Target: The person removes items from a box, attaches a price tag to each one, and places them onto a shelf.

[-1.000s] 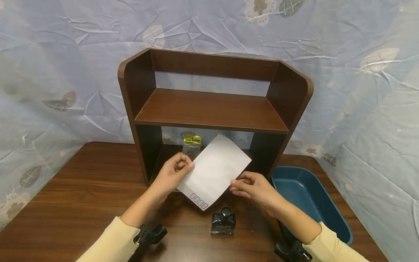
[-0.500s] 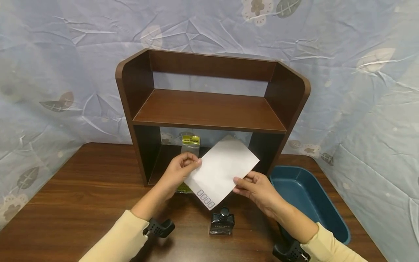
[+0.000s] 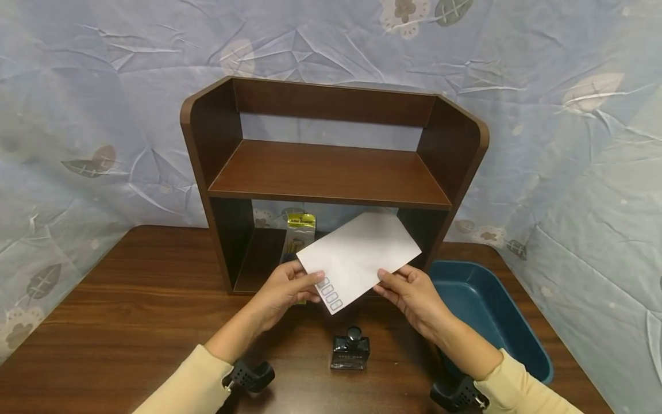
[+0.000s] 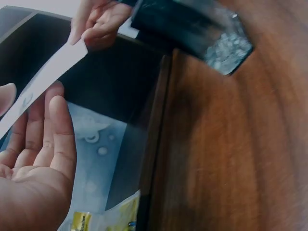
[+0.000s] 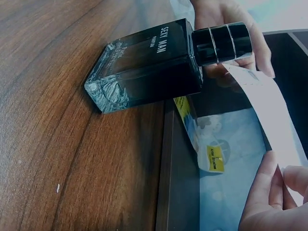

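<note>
A white sheet of paper (image 3: 362,253) with a row of small printed boxes near one short edge is held tilted in front of the shelf's lower opening. My left hand (image 3: 287,290) pinches its lower left edge beside the boxes, thumb on top and fingers underneath. Along the lower right edge, my right hand (image 3: 414,296) grips the sheet between thumb and fingers. Below the sheet stands a dark glass perfume bottle (image 3: 350,352), upright on the table and touched by neither hand. Its "SEXY MAN" lettering reads in the right wrist view, where the bottle (image 5: 144,67) looms close.
A brown two-tier wooden shelf (image 3: 331,175) stands at the back of the table (image 3: 129,310). In its lower opening, a clear packet with a yellow "Artist Brushes" label (image 3: 301,221) is partly covered by the sheet and left hand. A blue tray (image 3: 491,310) sits at the right.
The sheet has shifted right and turned clockwise. My left hand has slid along its edge to the end with the boxes; my right hand has moved slightly right, still gripping. The bottle stays put.
</note>
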### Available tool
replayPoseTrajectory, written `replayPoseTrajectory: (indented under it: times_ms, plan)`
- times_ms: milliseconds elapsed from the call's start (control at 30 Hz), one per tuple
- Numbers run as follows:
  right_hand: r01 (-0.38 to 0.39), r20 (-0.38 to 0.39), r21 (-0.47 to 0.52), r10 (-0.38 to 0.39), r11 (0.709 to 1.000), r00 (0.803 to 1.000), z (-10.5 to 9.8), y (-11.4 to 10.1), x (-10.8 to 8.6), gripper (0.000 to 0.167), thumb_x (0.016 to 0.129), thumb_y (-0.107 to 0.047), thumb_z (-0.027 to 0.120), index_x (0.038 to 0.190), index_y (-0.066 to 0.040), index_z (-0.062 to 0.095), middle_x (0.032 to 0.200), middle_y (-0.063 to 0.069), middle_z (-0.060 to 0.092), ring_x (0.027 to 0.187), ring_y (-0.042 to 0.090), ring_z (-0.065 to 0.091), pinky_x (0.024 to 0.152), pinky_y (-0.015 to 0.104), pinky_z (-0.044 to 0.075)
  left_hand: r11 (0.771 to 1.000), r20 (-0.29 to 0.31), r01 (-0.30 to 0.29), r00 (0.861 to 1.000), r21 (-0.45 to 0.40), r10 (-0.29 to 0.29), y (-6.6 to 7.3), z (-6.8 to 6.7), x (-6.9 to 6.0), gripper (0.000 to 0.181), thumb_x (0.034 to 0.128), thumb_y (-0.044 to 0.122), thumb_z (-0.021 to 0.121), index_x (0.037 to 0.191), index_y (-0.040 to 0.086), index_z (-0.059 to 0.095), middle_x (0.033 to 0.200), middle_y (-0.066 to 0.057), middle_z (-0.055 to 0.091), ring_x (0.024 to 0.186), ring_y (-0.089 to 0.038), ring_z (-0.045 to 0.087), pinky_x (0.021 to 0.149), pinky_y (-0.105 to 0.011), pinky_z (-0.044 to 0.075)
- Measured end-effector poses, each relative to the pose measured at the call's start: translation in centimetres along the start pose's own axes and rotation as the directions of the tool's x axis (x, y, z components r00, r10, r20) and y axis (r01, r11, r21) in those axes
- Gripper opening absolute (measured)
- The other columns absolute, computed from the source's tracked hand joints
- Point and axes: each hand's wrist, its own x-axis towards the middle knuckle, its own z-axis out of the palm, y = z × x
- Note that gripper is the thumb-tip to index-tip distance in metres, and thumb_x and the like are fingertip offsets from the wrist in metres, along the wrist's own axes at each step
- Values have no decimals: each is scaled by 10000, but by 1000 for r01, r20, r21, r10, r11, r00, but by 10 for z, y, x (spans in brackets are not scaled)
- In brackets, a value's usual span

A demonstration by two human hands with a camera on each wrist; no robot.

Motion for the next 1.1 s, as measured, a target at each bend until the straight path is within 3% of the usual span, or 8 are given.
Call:
replayPoseTrajectory:
  times_ms: [133, 267, 533, 700, 800, 900, 1000, 1100]
  plan:
    - [1, -9, 26, 0, 1000, 1000, 0, 1, 2, 98, 1039, -88, 642, 950, -79, 604, 810, -33, 662, 887, 87, 703, 932, 229, 612, 999, 47, -34, 998, 25, 33, -7, 7, -2, 430, 988, 41, 671, 1351, -127, 513, 1182, -212, 752, 886, -123, 727, 758, -243, 612]
    - [-8, -20, 16, 8, 1000, 1000, 0, 3, 2, 95, 1040, -97, 643, 949, -79, 624, 844, -30, 664, 890, 85, 705, 929, 224, 612, 996, 45, -81, 996, 35, 79, -10, 13, -3, 457, 972, -8, 659, 1383, -127, 500, 1258, -307, 703, 882, -115, 727, 741, -237, 610]
    - [-61, -41, -114, 57, 992, 998, -5, 5, -1, 235, 1065, -225, 625, 1059, 10, 637, 911, 8, 724, 878, 110, 744, 867, 219, 624, 988, 27, -132, 991, 77, 130, -12, 19, 1, 451, 972, -11, 656, 1381, -132, 506, 1227, -325, 702, 858, -82, 721, 741, -228, 601]
    - [-75, 24, -250, 83, 965, 996, -9, 7, -4, 413, 1070, -280, 610, 1139, 126, 639, 901, 38, 746, 823, 105, 745, 813, 232, 637, 987, 31, -130, 991, 90, 128, -14, 22, 4, 436, 969, -13, 665, 1364, -130, 521, 1190, -303, 720, 832, -76, 711, 738, -234, 600]
    - [-63, 62, -297, 85, 953, 994, -11, 9, -6, 408, 1074, -256, 597, 1117, 146, 648, 890, 44, 733, 803, 109, 745, 789, 236, 641, 987, 34, -136, 990, 87, 133, -15, 24, 5, 415, 965, -20, 668, 1341, -133, 533, 1157, -295, 728, 814, -81, 705, 731, -236, 599]
    - [-17, 68, -326, 42, 945, 997, -9, 8, -9, 354, 1075, -213, 592, 1074, 134, 661, 883, 55, 737, 801, 131, 751, 776, 246, 644, 985, 44, -144, 989, 97, 140, -16, 25, 6, 398, 964, -20, 672, 1317, -148, 539, 1148, -317, 724, 796, -85, 698, 724, -231, 598]
    - [70, 60, -362, -52, 930, 997, -3, 5, -11, 316, 1058, -191, 629, 1088, 121, 668, 917, 104, 747, 847, 177, 757, 800, 287, 652, 980, 56, -155, 987, 122, 149, -18, 27, 6, 395, 959, -18, 679, 1305, -157, 548, 1154, -347, 715, 782, -87, 693, 719, -222, 599]
    - [208, 86, -421, -190, 883, 978, 3, 4, -12, 267, 1031, -158, 671, 1110, 96, 681, 971, 188, 740, 878, 186, 746, 820, 314, 654, 972, 72, -181, 983, 149, 172, -18, 30, 6, 378, 960, -15, 681, 1289, -159, 565, 1133, -367, 710, 778, -84, 691, 710, -220, 599]
